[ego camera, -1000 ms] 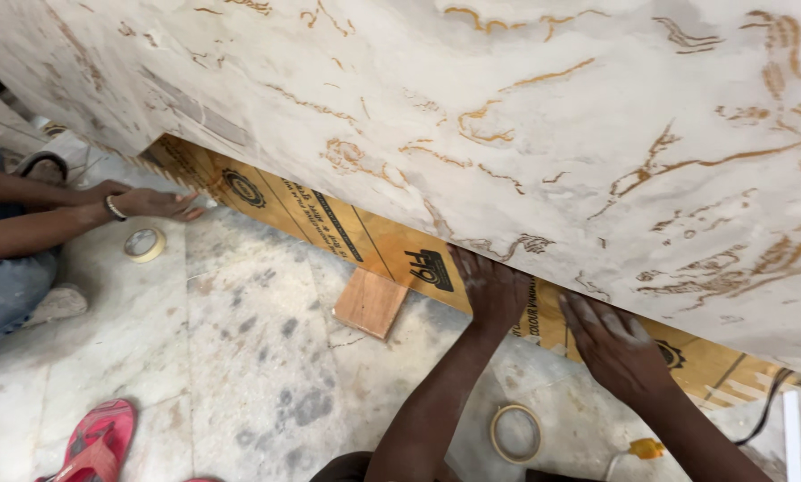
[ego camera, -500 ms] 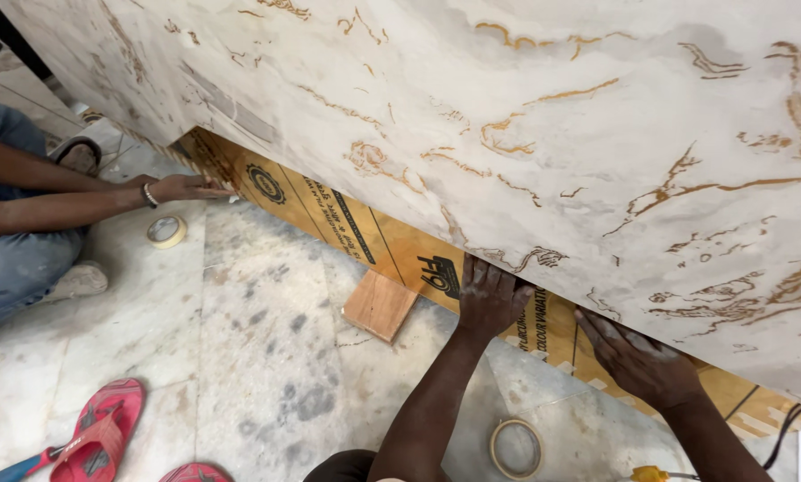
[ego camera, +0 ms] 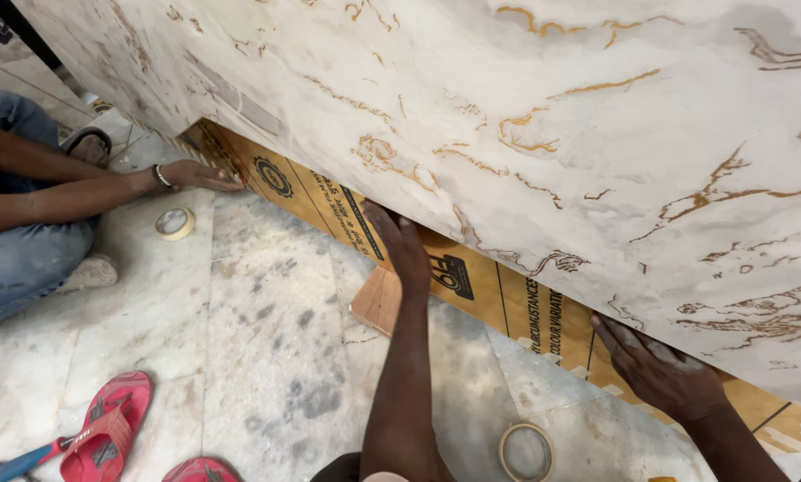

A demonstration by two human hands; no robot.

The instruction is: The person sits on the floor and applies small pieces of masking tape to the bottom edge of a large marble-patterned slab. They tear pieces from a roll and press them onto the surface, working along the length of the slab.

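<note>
A large white marble slab (ego camera: 525, 134) with gold veins leans over an orange-brown printed board (ego camera: 498, 290) that runs along the floor. My left hand (ego camera: 400, 241) lies flat with fingers spread on the board, just under the slab's lower edge. My right hand (ego camera: 655, 370) presses against the slab's lower edge further right, fingers apart and dusted white. Neither hand holds anything. A small wooden block (ego camera: 378, 299) lies on the floor beside my left forearm.
Another person sits at the left, their hand (ego camera: 195, 174) touching the slab's lower corner. One tape roll (ego camera: 175, 223) lies near that hand, another tape roll (ego camera: 527, 451) between my arms. Red sandals (ego camera: 106, 428) lie at the bottom left on the marble floor (ego camera: 240, 357).
The view has shifted right and closer. My left hand slid further up under the slab's edge; my right hand stays pressed at the edge. The other person's hand remains at the corner.
</note>
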